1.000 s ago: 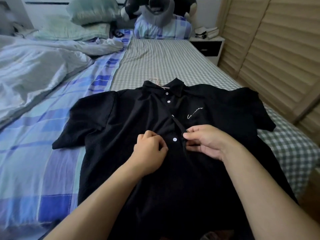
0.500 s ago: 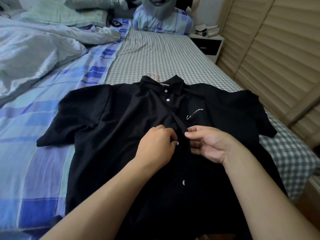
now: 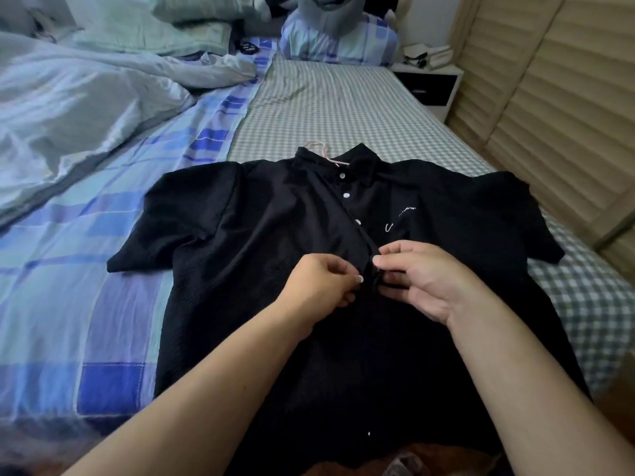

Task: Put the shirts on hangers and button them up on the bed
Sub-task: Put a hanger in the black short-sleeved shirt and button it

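A black short-sleeved shirt [image 3: 268, 242] lies flat on the bed, collar away from me, with white buttons down its front. A pale pink hanger hook [image 3: 318, 149] pokes out of the collar. My left hand [image 3: 323, 286] pinches the left placket edge at mid-chest, at a white button [image 3: 360, 278]. My right hand [image 3: 422, 280] pinches the right placket edge just across from it. The three upper buttons show as fastened. One more white button [image 3: 369, 433] shows low on the shirt front.
The bed has a green checked sheet [image 3: 336, 108] on the right and a blue plaid sheet [image 3: 86, 255] on the left. A crumpled pale duvet [image 3: 68, 97] and pillows lie at the back left. A nightstand [image 3: 429, 80] and slatted doors [image 3: 549, 115] stand on the right.
My view has tilted down slightly. Both hands have stayed at the mid-chest button, fingertips drawn closer together over the placket, and the third button up now shows.
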